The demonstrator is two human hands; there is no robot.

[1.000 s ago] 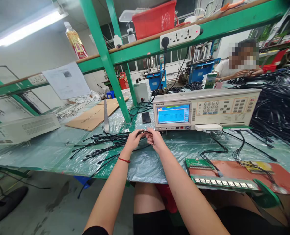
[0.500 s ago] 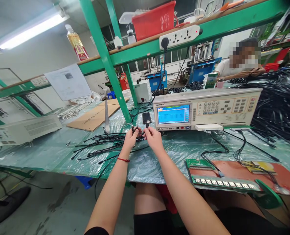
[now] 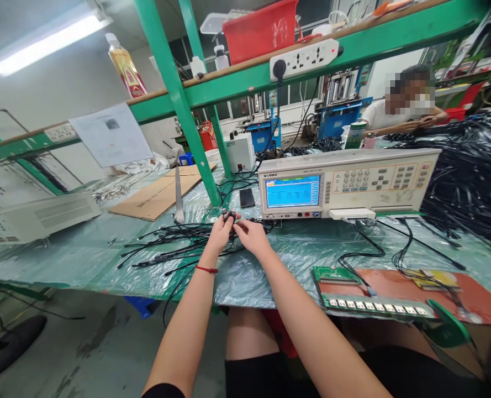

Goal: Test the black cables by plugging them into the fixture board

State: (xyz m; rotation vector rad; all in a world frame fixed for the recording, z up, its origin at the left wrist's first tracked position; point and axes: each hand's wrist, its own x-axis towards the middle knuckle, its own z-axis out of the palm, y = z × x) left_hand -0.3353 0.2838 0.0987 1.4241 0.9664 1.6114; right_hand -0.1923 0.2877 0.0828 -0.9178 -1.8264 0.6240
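Observation:
My left hand [image 3: 219, 234] is closed on black cables, with dark connector ends [image 3: 229, 214] sticking up past its thumb and fingers. Against it, my right hand [image 3: 251, 234] pinches at the same cables; its fingertips partly hide what they grip. A loose bundle of black cables [image 3: 162, 251] fans out to the left over the plastic-covered table [image 3: 83, 260]. Just behind the hands stands a bench tester [image 3: 348, 182] with a lit blue screen. A dark phone-like slab [image 3: 247, 198] lies to the left of it.
A metal ruler [image 3: 179, 193] and flat cardboard [image 3: 154, 196] lie behind the cables. Green shelf posts [image 3: 195, 127] rise behind the hands. At right are a test board [image 3: 378, 293] with wires and a big cable heap [image 3: 469, 177]. A person [image 3: 406, 110] sits beyond.
My right hand has moved left, in against my left hand. The connector that stood up from its fingers no longer shows there; several ends now show at my left hand.

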